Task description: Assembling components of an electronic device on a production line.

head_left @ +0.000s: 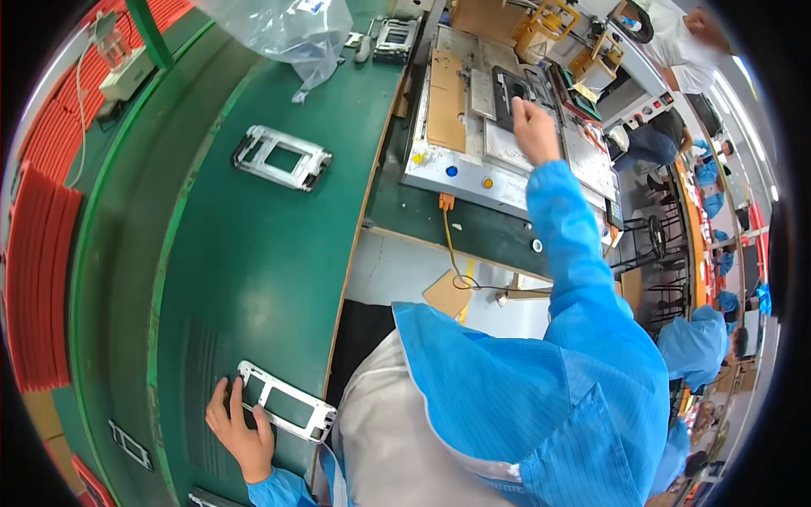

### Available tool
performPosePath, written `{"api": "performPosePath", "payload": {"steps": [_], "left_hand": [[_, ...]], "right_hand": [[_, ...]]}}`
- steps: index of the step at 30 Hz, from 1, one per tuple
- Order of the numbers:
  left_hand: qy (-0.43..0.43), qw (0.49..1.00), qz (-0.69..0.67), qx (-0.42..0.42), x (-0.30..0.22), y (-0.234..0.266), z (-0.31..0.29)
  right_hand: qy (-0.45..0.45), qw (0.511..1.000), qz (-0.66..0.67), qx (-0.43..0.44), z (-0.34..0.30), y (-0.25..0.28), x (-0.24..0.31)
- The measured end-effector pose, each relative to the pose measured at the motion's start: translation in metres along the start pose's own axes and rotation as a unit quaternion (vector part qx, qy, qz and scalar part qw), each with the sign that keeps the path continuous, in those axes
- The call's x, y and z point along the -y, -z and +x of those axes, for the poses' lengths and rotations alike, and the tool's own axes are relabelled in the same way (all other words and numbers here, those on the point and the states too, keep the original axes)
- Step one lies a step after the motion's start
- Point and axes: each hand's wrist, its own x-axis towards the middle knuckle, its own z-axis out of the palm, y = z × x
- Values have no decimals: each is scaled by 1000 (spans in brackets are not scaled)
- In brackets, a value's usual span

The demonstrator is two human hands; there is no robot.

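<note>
My left hand (242, 433) is at the near end of the green bench. Its thumb and index finger grip the left end of a white metal frame (291, 400) with rectangular openings; its other fingers are loosely bent. My right arm reaches out over a low machine bed at the upper right. There my right hand (535, 131) is closed at the edge of a black rectangular fixture (504, 87), and whatever its fingers hold is hidden. Farther along the bench lies a thicker silver frame (283, 158) with black ends.
A clear plastic bag (291, 34) and another frame piece (394, 40) are at the bench's far end. Brown cardboard (446, 100) lies on the machine bed (498, 179). An orange cable (452, 245) hangs below. Red stacked trays (38, 279) stand left; people work at right.
</note>
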Motion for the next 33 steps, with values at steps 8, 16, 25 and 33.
{"api": "performPosePath", "payload": {"steps": [8, 16, 25, 33], "left_hand": [[49, 999, 13, -14, -2, -2, -12], [50, 998, 34, -2, -6, -3, -5], [19, 999, 40, -12, -11, -1, 2], [16, 998, 39, -41, -6, -3, -11]], "right_hand": [[-132, 950, -244, 140, 109, -45, -104], [-64, 974, -202, 84, 99, -25, -137], [-175, 943, -267, 99, 27, 88, -262], [-10, 988, -23, 152, 73, 10, -144]]}}
